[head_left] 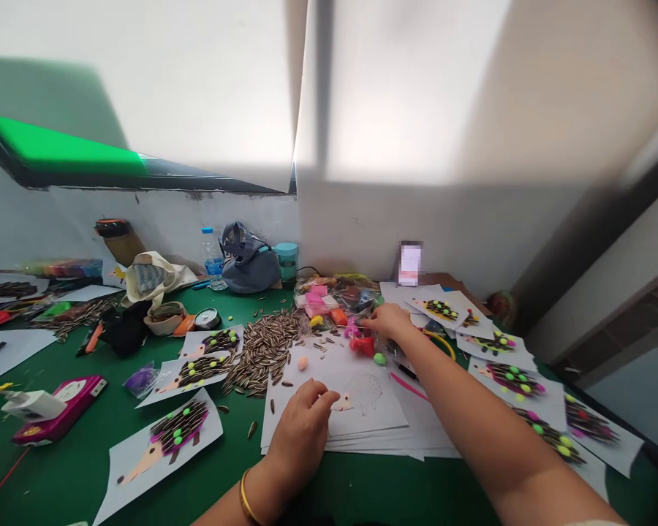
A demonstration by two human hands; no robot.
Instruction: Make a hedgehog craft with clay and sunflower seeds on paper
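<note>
My left hand (301,427), with a gold bangle at the wrist, rests on a stack of white paper (362,432). Its fingers are curled beside a hedgehog drawing (363,392) that has a peach clay face. Anything inside those fingers is hidden. Further back, my right hand (388,321) reaches over the paper's far side, fingers bent together next to a magenta clay piece (352,329). What it pinches, if anything, is too small to make out. Near it lie red clay (363,345) and a green ball (380,359). A peach ball (303,362) sits on the sheet.
Sunflower seeds (266,343) are heaped left of the paper. Bags of coloured clay (329,299) lie behind. Finished hedgehog pictures (167,446) flank both sides. A phone (410,263) leans at the wall; a bottle (213,259), a blue bag (251,267) and a magenta power bank (60,409) stand left.
</note>
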